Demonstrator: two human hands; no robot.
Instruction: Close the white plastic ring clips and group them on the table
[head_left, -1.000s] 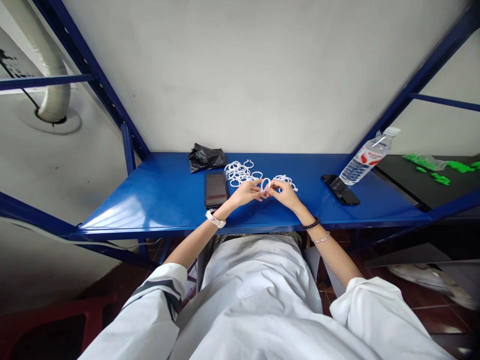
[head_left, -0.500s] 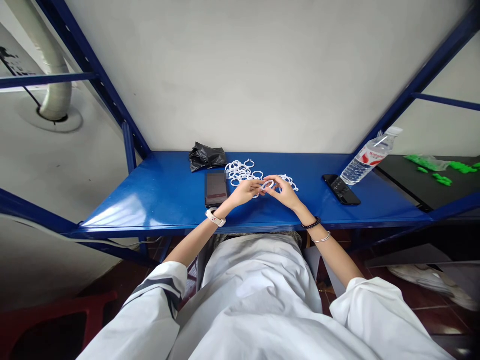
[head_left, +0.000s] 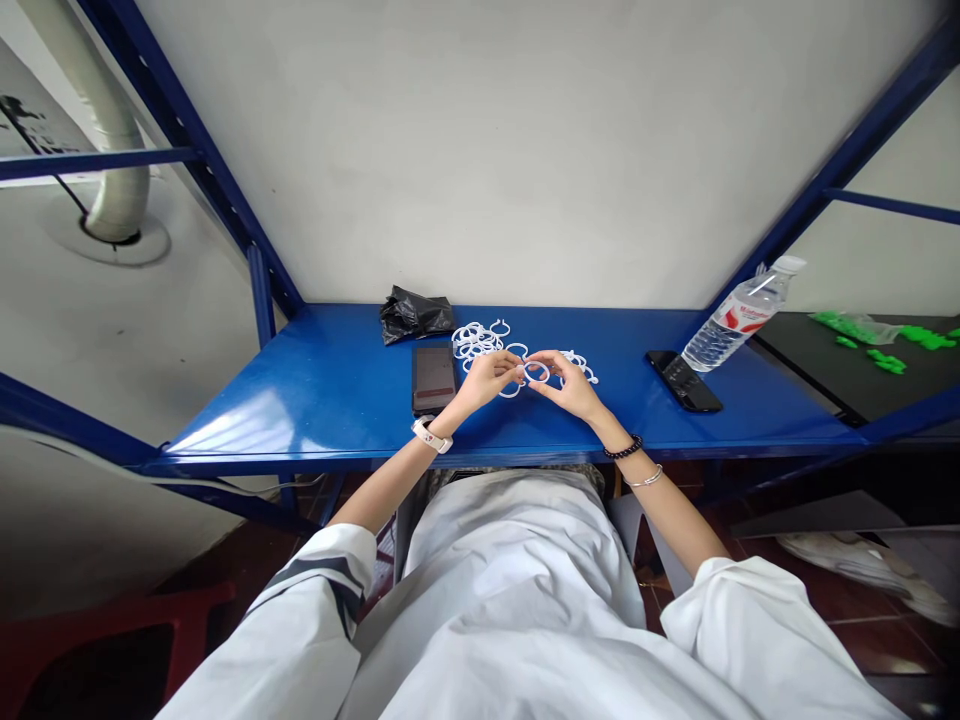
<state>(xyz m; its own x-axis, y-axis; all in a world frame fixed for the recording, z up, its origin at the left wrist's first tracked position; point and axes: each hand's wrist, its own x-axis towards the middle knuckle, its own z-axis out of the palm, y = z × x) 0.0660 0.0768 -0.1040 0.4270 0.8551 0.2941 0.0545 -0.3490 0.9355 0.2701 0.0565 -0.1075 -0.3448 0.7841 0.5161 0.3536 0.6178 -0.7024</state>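
Observation:
Both my hands meet over the blue shelf [head_left: 315, 400] and pinch one white plastic ring [head_left: 535, 371] between them. My left hand [head_left: 491, 377] grips its left side with thumb and fingers closed. My right hand [head_left: 571, 385] grips its right side the same way. Just behind my hands lies a pile of several white rings [head_left: 480, 342], and a smaller cluster of rings [head_left: 579, 362] sits beside my right hand.
A dark phone [head_left: 434, 378] lies left of my left hand, with a crumpled black bag [head_left: 415, 315] behind it. Another phone [head_left: 683, 379] and a tilted water bottle [head_left: 733, 317] are at the right. Green parts [head_left: 889, 345] lie on a dark surface far right.
The ring held between my hands has turned from upright to lying flatter, and both hands have shifted slightly away from me. Nothing else moved.

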